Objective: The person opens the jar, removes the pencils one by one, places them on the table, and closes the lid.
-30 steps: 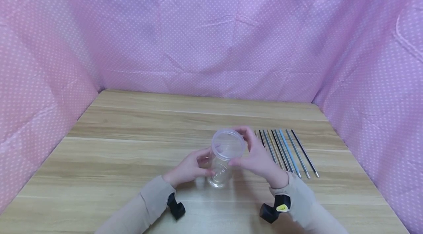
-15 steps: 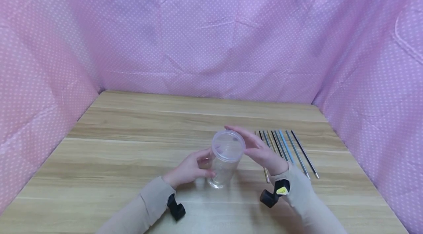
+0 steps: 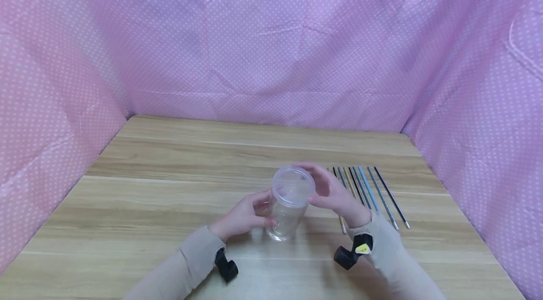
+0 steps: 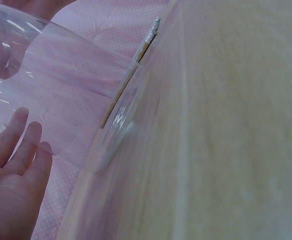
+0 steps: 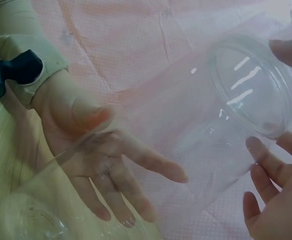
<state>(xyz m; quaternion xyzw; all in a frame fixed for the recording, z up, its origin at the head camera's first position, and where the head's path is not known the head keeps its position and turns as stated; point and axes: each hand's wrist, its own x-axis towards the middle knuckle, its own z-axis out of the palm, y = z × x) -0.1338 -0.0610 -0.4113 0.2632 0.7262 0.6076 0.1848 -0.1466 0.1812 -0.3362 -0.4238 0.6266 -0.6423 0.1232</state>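
A clear plastic jar [image 3: 285, 224] stands on the table with a translucent round lid [image 3: 292, 186] on top. My left hand [image 3: 243, 215] holds the jar's body, thumb on the near side and fingers behind. In the left wrist view, its fingers [image 4: 33, 150] lie against the jar wall. At the lid, my right hand [image 3: 335, 196] has thumb and fingers at the rim's right and far sides. The right wrist view shows the right thumb [image 5: 290, 54] and fingertips on either side of the lid. Nothing shows inside the jar.
Several pencils [image 3: 371, 191] lie side by side on the wooden table [image 3: 178, 163], right of the jar; my right hand and sleeve cover part of them. Pink dotted cloth [image 3: 263, 55] hangs around the table's back and sides.
The right hand loosened from the lid, drew back to the right with straighter fingers, then brought thumb and fingers back to the rim. The left hand and jar kept their place.
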